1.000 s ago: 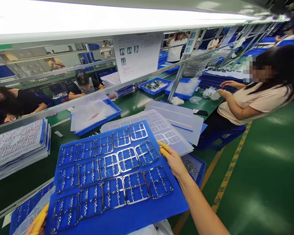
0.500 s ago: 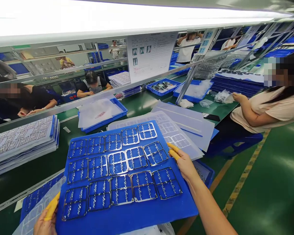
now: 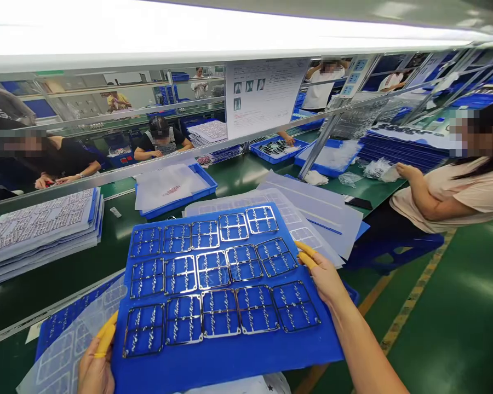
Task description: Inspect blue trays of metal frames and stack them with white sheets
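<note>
A blue board [image 3: 230, 355] is held up in front of me, tilted, between both hands. Several square metal frames [image 3: 217, 312] with small script-shaped parts lie on it in three rows. My left hand [image 3: 96, 358], with yellow finger covers, grips the board's lower left edge. At the right edge my right hand [image 3: 322, 273], also with yellow finger covers, holds the board. A translucent sheet [image 3: 61, 355] lies by my left hand, over another blue board [image 3: 59, 328] with parts.
Stacked sheets [image 3: 41, 219] stand at the left. Beyond the held board are a blue tray [image 3: 201, 191] with paper, and loose pale sheets [image 3: 316, 202]. A metal rail [image 3: 148, 164] crosses ahead. A person [image 3: 447, 186] sits at the right; others work across the table.
The blue board and both hands have shifted right in the view. A person's hand now reaches into a far blue tray.
</note>
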### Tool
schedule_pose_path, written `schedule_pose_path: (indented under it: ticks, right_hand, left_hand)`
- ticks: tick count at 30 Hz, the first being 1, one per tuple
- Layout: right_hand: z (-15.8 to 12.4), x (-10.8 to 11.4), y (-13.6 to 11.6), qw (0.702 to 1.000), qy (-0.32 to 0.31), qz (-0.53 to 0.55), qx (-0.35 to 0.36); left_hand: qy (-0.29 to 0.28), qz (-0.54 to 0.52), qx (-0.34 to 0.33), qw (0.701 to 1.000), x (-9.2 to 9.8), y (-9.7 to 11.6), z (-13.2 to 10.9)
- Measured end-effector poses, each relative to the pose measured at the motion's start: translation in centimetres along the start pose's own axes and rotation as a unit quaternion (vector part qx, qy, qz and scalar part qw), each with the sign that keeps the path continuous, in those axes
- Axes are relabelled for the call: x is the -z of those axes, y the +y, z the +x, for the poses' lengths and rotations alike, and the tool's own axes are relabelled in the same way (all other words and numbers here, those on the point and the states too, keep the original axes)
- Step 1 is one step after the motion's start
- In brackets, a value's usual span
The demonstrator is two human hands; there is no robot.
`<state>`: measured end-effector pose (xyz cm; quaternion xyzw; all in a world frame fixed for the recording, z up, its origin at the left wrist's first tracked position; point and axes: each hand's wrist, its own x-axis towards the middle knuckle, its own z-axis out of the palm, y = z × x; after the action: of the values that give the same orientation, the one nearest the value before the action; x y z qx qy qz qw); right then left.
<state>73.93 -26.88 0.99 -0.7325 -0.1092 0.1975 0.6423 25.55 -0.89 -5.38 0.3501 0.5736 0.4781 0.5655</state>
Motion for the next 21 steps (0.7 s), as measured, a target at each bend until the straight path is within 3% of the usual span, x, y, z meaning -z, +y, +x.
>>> schedule_pose_path:
  ticks: [8, 14, 21]
  right_hand:
    - [0.3, 1.5, -0.5, 0.997, 0.007, 0.046, -0.064]
    - [1.0, 2.3, -0.2, 0.998, 0.022, 0.049, -0.045]
    - [1.5, 3.2, -0.7, 0.994, 0.038, 0.059, -0.081]
  left_hand:
    - [-0.014, -0.025, 0.035, 0.999, -1.7, 0.4, -1.9]
    - [-0.056, -0.023, 0.038, 0.997, -2.9, 0.6, -3.7]
    - [-0.085, -0.041, 0.076, 0.993, -3.8, 0.6, -5.2]
